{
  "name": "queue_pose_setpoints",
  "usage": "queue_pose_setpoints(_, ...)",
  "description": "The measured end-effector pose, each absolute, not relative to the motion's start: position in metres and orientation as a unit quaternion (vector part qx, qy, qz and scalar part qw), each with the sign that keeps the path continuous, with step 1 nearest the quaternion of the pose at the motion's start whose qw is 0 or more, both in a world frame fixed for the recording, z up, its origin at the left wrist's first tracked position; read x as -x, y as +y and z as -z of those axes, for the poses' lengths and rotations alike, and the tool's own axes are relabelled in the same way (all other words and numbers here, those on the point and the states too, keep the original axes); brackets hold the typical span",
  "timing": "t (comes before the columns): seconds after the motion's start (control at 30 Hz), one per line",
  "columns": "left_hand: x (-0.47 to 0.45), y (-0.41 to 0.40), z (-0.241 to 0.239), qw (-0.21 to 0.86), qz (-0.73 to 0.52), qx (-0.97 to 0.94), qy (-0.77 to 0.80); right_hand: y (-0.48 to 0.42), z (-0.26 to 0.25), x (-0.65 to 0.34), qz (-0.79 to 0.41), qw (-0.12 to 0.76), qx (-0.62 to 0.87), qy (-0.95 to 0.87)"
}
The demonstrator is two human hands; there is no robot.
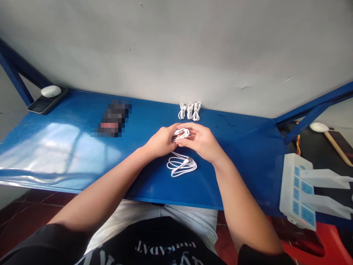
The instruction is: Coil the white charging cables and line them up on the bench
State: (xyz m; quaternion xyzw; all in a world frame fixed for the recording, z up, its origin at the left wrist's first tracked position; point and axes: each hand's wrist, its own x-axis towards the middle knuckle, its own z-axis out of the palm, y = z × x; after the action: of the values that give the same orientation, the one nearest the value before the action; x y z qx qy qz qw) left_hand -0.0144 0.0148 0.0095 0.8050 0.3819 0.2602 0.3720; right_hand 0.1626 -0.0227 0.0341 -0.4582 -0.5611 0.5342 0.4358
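Observation:
A coiled white cable point(182, 134) is between my two hands, above the blue table. My left hand point(164, 141) closes round the coil's left side, its fingertips partly hidden. From the right, my right hand point(202, 141) grips the same coil, thumb in front and fingers behind. Just below my hands lies a second white cable point(182, 164) in loose loops, its connector on top. Beyond my hands, three white cables point(190, 111) stand in a row, each bundled and bound with a dark tie.
Thin dark ties point(231, 124) lie on the blue table point(248, 162) to the right. A blurred-out dark object point(114, 117) is at left. A white rounded item point(51, 91) sits on a black tray far left. A power strip point(298, 191) with plugged-in chargers stands at right.

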Motion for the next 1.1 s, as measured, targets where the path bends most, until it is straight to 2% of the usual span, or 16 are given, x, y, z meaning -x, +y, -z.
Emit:
queue_pose_setpoints(0.13, 0.013, 0.016, -0.009, 0.377, -0.269, -0.795, 0.391, -0.021, -0.033, -0.172, -0.513, 0.423, 0.477, -0.575)
queue_pose_setpoints(0.23, 0.012, 0.017, -0.009, 0.36, -0.255, -0.787, 0.431, -0.022, -0.027, -0.169, -0.42, 0.43, 0.501, -0.623)
queue_pose_setpoints(0.3, 0.011, 0.016, -0.009, 0.385, -0.253, -0.767, 0.447, -0.021, -0.023, -0.165, -0.355, 0.443, 0.504, -0.651)
queue_pose_setpoints(0.47, 0.01, 0.015, -0.015, 0.573, -0.225, -0.653, 0.441, -0.021, -0.022, -0.161, -0.264, 0.472, 0.481, -0.69)
queue_pose_setpoints(0.63, 0.011, 0.013, -0.025, 0.758, -0.219, -0.509, 0.344, -0.021, -0.026, -0.164, -0.182, 0.471, 0.475, -0.72)
queue_pose_setpoints(0.73, 0.013, 0.011, -0.03, 0.82, -0.201, -0.447, 0.295, -0.021, -0.028, -0.167, -0.178, 0.476, 0.479, -0.716)
queue_pose_setpoints(0.93, 0.008, 0.006, -0.026, 0.76, -0.242, -0.518, 0.308, -0.018, -0.027, -0.171, -0.234, 0.439, 0.457, -0.737)
queue_pose_setpoints(1.1, 0.004, 0.004, -0.023, 0.707, -0.249, -0.58, 0.319, -0.019, -0.026, -0.167, -0.264, 0.447, 0.483, -0.705)
